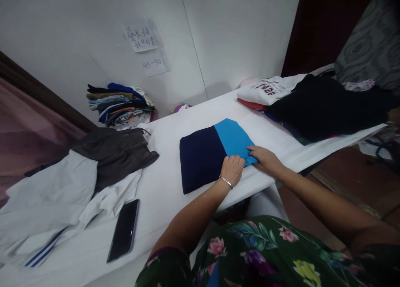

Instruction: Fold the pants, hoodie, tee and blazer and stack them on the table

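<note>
A folded garment (203, 157), navy on the left and bright blue on the right, lies flat on the white-covered table in front of me. My left hand (233, 169), with a silver bracelet at the wrist, is closed on the garment's near edge where the two colours meet. At the near right corner of the bright blue part, my right hand (266, 159) has its fingers bent over the fabric. The thumbs and the underside of the corner are mostly hidden.
Left of the garment lie a dark grey garment (118, 155), light grey clothing (59, 191) and a phone (124, 230). A folded clothes stack (120, 105) stands at the back left. To the right are a white printed garment (271, 91) and black clothing (331, 107). Paper notes (143, 36) hang on the wall.
</note>
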Tool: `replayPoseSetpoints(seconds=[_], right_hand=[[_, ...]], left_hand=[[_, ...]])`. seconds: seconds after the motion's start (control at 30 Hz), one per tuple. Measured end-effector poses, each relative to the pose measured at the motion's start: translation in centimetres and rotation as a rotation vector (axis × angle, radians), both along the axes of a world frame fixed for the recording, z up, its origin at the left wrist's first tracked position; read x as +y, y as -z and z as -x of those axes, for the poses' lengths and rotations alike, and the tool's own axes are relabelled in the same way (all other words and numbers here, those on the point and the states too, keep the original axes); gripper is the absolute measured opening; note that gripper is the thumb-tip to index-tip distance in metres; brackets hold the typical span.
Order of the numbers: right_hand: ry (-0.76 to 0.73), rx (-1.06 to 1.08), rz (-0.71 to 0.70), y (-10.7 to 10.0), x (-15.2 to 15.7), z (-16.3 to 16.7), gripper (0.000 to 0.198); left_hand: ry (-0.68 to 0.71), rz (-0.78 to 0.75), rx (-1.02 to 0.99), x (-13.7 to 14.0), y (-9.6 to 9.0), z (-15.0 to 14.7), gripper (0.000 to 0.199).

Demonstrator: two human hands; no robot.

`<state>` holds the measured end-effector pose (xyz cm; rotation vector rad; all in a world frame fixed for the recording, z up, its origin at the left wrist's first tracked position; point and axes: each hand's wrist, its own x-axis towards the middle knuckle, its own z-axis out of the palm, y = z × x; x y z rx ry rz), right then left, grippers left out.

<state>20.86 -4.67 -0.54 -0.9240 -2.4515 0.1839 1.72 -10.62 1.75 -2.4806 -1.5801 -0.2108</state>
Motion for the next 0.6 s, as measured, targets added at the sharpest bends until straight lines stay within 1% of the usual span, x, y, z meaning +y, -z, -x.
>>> replayPoseSetpoints(seconds=[0.07,0.1,0.23,0.33,0.43,0.5,0.53,0.6], right_hand=[[-0.018,-0.013,0.028,0.3,-0.2,-0.4,0.03],[-0.008,-0.014,0.042,0.4,-0.3,-0.6,0.034],[0.145,-0.022,0.062,0.7,-1.2,-1.1,0.059],[0.227,-0.063,0.049,1.1,-1.4,-1.1,0.063],[0.241,-0.111,0.045,1.4,-1.2,-1.2,0.057],[0.226,-0.153,0.067,1.4,-1.0,-1.4,0.054],[0.212,-0.171,0.082,1.3,-1.0,-1.5,0.055],[0.175,-0.182,0.112,0.6,-1.3,-1.7,0.064]], left_hand=[[-0.006,0.005,-0.006,-0.3,0.5,0.0,0.02],[-0.015,0.008,-0.011,-0.3,0.7,0.1,0.02],[-0.003,0.025,-0.006,-0.2,0.5,0.0,0.022],[0.015,0.039,0.006,0.3,0.4,-0.4,0.023],[0.007,0.05,0.017,0.4,0.4,-0.8,0.023],[-0.017,0.054,0.012,0.2,0.3,-0.8,0.022],[-0.028,0.055,0.003,-0.1,0.2,-0.7,0.02],[-0.037,0.05,-0.037,-0.8,0.0,-0.6,0.014]])
